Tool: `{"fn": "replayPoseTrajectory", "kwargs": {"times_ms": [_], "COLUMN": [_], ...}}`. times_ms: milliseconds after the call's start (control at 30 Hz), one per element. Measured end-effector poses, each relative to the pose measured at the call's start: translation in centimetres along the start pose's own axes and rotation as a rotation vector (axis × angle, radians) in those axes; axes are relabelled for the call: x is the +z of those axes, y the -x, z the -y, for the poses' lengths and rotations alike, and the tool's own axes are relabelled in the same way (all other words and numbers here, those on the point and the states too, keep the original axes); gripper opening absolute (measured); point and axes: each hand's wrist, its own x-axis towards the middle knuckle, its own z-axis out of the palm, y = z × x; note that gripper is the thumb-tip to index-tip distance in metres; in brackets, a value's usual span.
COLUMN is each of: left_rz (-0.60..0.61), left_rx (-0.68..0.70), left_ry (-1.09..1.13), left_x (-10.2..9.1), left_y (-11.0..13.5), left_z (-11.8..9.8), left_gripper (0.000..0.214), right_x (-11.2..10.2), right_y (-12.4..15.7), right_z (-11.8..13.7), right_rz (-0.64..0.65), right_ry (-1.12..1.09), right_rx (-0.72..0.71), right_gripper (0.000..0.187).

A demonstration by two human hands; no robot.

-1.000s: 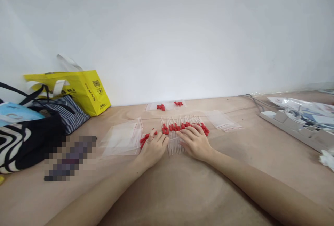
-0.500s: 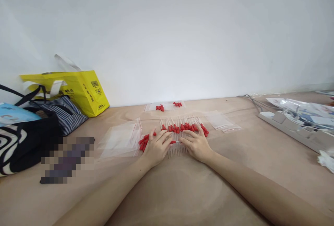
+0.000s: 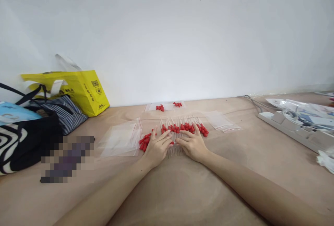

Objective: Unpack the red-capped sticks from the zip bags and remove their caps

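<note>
One red rubber bulb (image 3: 172, 143) is pinched by the left hand (image 3: 157, 148); whether the right hand (image 3: 193, 146) grasps anything, I cannot tell.

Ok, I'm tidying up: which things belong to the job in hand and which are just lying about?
Likely the job: red bulbs, thin pale tubes between left hand and right hand, clear bags.
Likely lying about: yellow bag, striped bag, black patterned bag, power strip, crumpled white wad.
</note>
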Motion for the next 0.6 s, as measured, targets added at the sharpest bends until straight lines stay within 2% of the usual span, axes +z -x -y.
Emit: {"fn": "replayPoseTrajectory", "kwargs": {"times_ms": [233, 600], "left_rz": [0.051, 0.0], "left_rx": [0.039, 0.066], "left_ry": [-0.014, 0.013], "left_x": [-0.39, -0.53], "left_y": [0.26, 0.25], "left_z": [0.02, 0.2], "left_gripper": [0.026, 0.027], "right_x": [-0.48, -0.72], "right_y": [0.04, -0.05], "right_z": [0.2, 0.41], "right_rz": [-0.044, -0.067], "right_ry": [0.021, -0.011], "right_rx": [-0.048, -0.018], "right_gripper": [0.017, 0.015]}}
